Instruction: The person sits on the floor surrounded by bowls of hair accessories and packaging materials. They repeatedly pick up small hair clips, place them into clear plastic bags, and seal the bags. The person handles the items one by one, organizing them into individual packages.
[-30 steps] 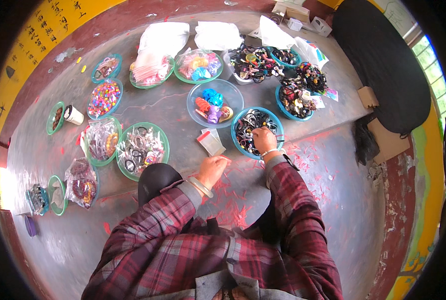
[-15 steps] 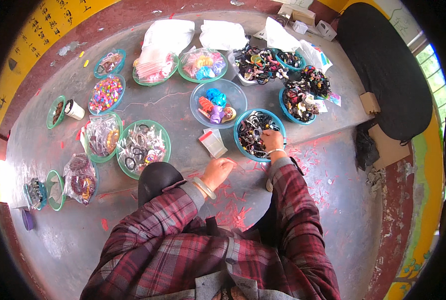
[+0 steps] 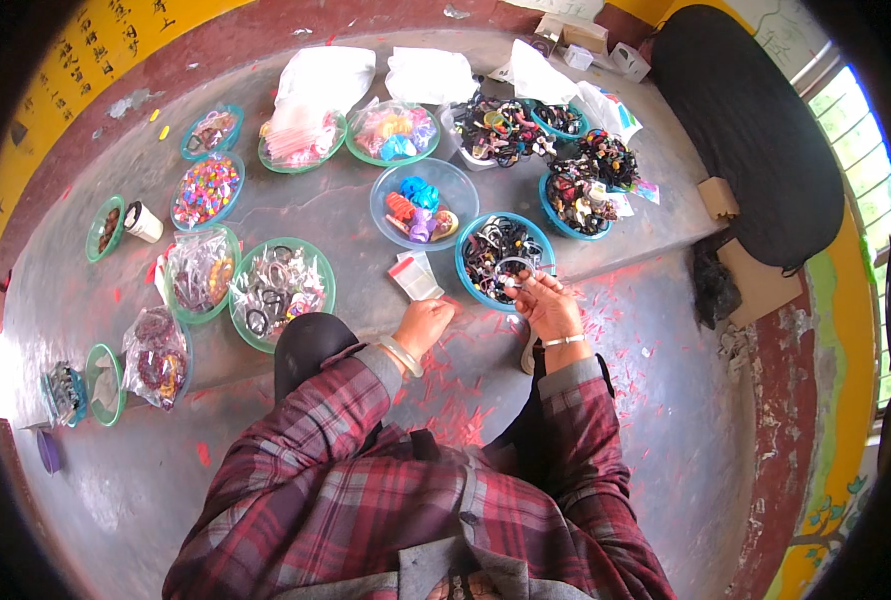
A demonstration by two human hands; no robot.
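My right hand (image 3: pixel 552 310) is raised over the near edge of a blue basin (image 3: pixel 546 243) filled with mostly black hair ties. Its fingers pinch a pale, thin hair tie (image 3: pixel 514 264) that curves up above the pile. My left hand (image 3: pixel 424 326) is closed to the left of it, fingertips together; whatever they may hold is too small to make out. Just beyond the left hand lie small clear plastic bags (image 3: pixel 418 280) with a red strip.
Beyond the bags, a wide basin (image 3: pixel 384 218) holds blue, orange and purple items. To the left, a green basin (image 3: pixel 327 290) carries bagged hair ties, near several other basins. White sacks (image 3: pixel 431 75) lie at the back. Red scraps (image 3: pixel 456 415) litter the floor around my legs.
My right hand has come up and back out of the basin, bringing the pale hair tie. My left hand has shifted slightly left and up, close to the plastic bags.
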